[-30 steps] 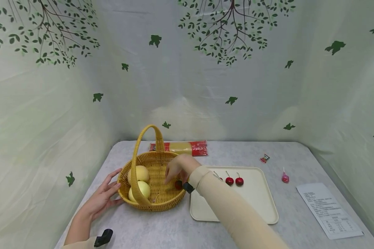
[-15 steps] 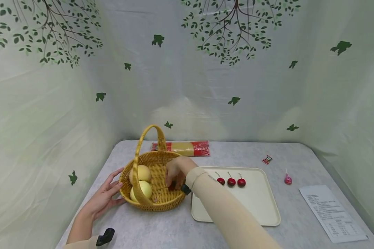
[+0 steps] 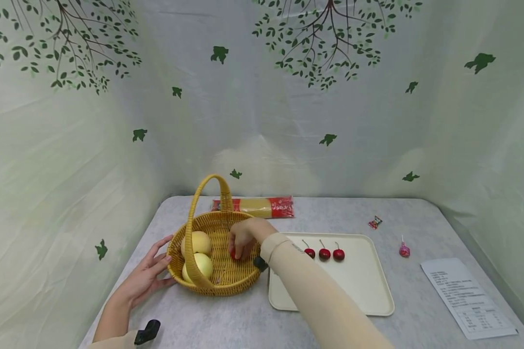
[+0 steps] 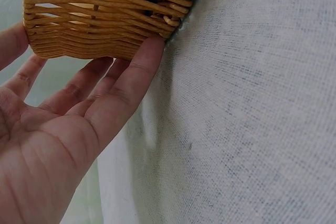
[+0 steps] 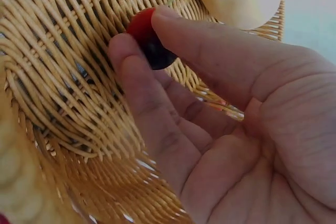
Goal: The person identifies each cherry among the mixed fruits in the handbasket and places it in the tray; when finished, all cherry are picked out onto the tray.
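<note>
Right now the right hand (image 3: 243, 238) reaches into the wicker basket (image 3: 227, 281) at the left of the desk (image 3: 332, 329), pinching a red cherry (image 5: 149, 43) between thumb and forefinger just above the woven floor. Two yellow fruits (image 3: 195, 254) lie in the basket's left half. Beside its left wall the left hand (image 3: 145, 276) rests with fingers (image 4: 131, 80) spread, touching the weave. Three cherries (image 3: 324, 253) sit on the cream tray (image 3: 358, 295) to the right.
</note>
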`<action>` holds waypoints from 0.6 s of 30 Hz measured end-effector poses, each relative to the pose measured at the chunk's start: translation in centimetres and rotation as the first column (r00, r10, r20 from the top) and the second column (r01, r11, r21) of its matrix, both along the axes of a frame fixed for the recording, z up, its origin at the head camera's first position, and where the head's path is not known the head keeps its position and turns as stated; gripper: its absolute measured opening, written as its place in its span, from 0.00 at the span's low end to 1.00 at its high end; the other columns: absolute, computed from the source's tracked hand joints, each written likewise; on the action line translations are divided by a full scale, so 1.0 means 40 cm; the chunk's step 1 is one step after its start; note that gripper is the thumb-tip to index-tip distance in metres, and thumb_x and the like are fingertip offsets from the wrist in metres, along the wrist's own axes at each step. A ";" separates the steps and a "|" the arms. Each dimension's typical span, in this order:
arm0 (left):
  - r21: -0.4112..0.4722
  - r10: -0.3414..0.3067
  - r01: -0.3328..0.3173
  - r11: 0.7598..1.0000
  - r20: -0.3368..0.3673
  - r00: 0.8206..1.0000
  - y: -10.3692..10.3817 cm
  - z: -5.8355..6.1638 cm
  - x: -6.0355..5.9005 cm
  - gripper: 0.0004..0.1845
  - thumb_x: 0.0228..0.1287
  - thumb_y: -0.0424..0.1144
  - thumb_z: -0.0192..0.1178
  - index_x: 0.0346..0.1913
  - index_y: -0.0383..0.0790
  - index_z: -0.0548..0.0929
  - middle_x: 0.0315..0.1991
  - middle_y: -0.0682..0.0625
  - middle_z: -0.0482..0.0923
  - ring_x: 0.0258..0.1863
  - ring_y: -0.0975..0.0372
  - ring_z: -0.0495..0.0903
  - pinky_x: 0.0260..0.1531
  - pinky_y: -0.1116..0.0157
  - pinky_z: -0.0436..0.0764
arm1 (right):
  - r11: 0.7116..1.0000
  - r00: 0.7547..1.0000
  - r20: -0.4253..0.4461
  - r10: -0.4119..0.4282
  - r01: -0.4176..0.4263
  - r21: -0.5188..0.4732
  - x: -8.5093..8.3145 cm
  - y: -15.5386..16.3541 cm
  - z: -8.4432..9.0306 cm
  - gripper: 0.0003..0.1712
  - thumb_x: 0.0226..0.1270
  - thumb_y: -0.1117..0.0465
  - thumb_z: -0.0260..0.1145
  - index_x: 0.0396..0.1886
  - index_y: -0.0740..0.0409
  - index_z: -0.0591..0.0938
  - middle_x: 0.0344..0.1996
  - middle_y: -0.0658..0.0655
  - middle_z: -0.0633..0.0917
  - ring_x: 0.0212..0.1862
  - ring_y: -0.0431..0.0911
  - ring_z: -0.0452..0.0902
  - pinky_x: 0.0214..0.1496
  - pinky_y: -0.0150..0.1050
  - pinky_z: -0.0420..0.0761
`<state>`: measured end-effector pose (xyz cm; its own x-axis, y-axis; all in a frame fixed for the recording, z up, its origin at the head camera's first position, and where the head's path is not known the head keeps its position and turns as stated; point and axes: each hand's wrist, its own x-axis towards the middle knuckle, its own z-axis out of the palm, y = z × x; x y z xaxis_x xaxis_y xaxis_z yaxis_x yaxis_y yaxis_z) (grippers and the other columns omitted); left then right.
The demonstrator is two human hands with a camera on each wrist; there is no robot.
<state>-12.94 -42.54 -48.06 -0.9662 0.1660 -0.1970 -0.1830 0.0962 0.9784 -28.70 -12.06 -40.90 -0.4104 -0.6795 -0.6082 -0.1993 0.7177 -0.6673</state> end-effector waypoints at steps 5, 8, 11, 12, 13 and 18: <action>-0.006 0.005 -0.005 1.000 0.007 1.000 0.002 0.000 -0.001 0.36 0.89 0.45 0.47 0.88 0.59 0.43 0.65 0.61 0.72 0.62 0.74 0.79 0.61 0.46 0.85 | 0.999 0.998 -0.056 0.001 -0.003 -0.044 -0.001 0.014 -0.001 0.09 0.71 0.74 0.71 0.49 0.66 0.85 0.39 0.57 0.86 0.44 0.49 0.90 0.55 0.44 0.90; -0.009 0.005 -0.005 1.000 0.009 1.000 0.002 -0.001 -0.001 0.36 0.89 0.45 0.47 0.88 0.59 0.43 0.65 0.61 0.72 0.62 0.74 0.79 0.61 0.46 0.84 | 0.998 0.998 -0.069 -0.013 0.009 -0.059 0.000 0.022 -0.001 0.08 0.71 0.72 0.72 0.47 0.64 0.86 0.40 0.56 0.87 0.43 0.47 0.89 0.55 0.43 0.90; -0.010 0.000 0.000 1.000 0.007 1.000 0.003 0.000 -0.002 0.36 0.89 0.46 0.47 0.88 0.59 0.43 0.65 0.63 0.72 0.63 0.75 0.78 0.61 0.46 0.84 | 0.997 0.995 -0.096 -0.017 0.010 -0.078 -0.002 0.030 -0.001 0.06 0.72 0.69 0.73 0.46 0.61 0.87 0.40 0.54 0.87 0.42 0.44 0.88 0.55 0.42 0.90; -0.009 -0.002 0.002 1.000 0.006 1.000 0.003 0.000 -0.002 0.36 0.89 0.46 0.47 0.88 0.59 0.43 0.65 0.64 0.72 0.63 0.75 0.78 0.61 0.47 0.85 | 0.997 0.994 -0.110 -0.015 0.006 -0.083 -0.003 0.033 0.000 0.06 0.72 0.68 0.74 0.46 0.60 0.87 0.40 0.53 0.87 0.41 0.43 0.88 0.55 0.42 0.90; -0.008 -0.004 0.004 1.000 0.004 1.000 0.003 0.000 -0.003 0.36 0.89 0.46 0.47 0.88 0.59 0.43 0.65 0.64 0.73 0.62 0.75 0.78 0.61 0.47 0.85 | 0.996 0.992 -0.126 -0.010 -0.001 -0.088 -0.005 0.036 0.000 0.06 0.72 0.66 0.74 0.45 0.59 0.87 0.40 0.52 0.87 0.40 0.42 0.87 0.54 0.41 0.90; 0.009 -0.012 0.012 1.000 -0.005 1.000 0.000 -0.002 -0.002 0.36 0.90 0.45 0.46 0.88 0.59 0.42 0.62 0.67 0.76 0.62 0.75 0.79 0.58 0.51 0.85 | 0.993 0.974 -0.223 0.035 -0.059 -0.104 -0.011 0.059 0.006 0.06 0.72 0.60 0.77 0.43 0.55 0.89 0.36 0.49 0.87 0.35 0.38 0.84 0.48 0.39 0.89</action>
